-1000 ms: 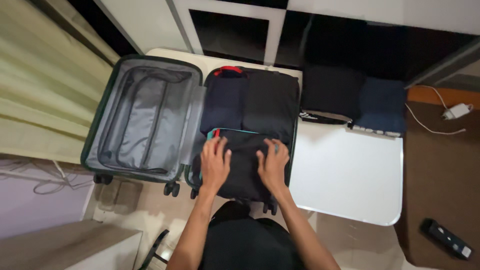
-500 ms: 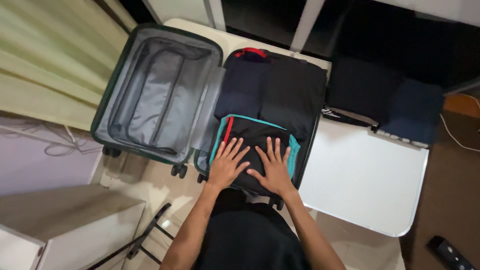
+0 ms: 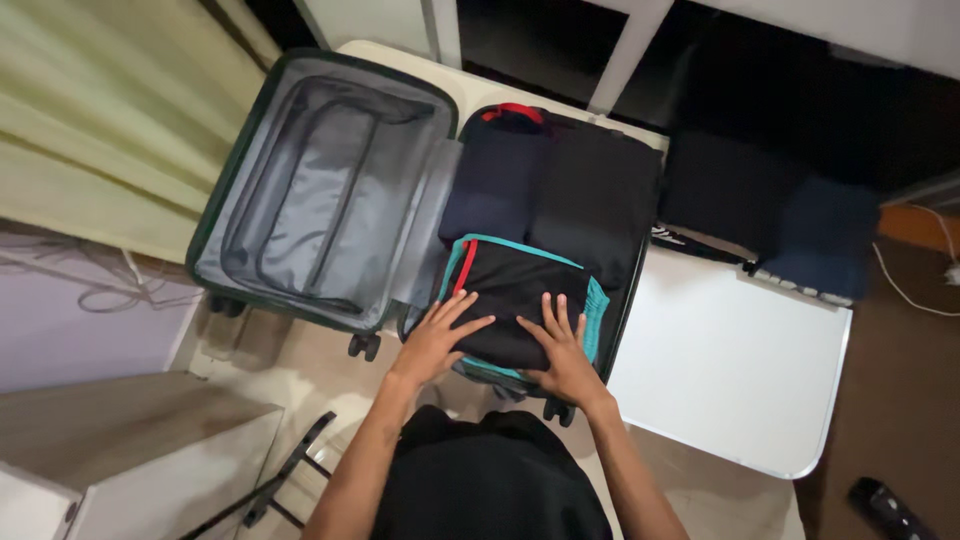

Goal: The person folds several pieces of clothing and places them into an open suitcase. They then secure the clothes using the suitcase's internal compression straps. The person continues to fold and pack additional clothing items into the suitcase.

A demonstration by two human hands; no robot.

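Hands pressed flat on black folded garment with teal trim (image 3: 520, 300), near end of open suitcase.

Left hand (image 3: 437, 340) and right hand (image 3: 567, 357) are laid side by side on the garment's near edge, fingers spread wide and flat, nothing gripped. Garment lies directly ahead of the fingers, long axis crosswise to the arms; both hands about equally near. It is seated in the right half of the suitcase (image 3: 625, 285), touching a navy folded piece (image 3: 495, 180) and a black folded piece (image 3: 600, 190) packed beyond it. Grey-lined left half (image 3: 320, 190) holds nothing visible. More dark folded clothes (image 3: 770, 215) are stacked on the white counter (image 3: 730, 360), just beside the case.
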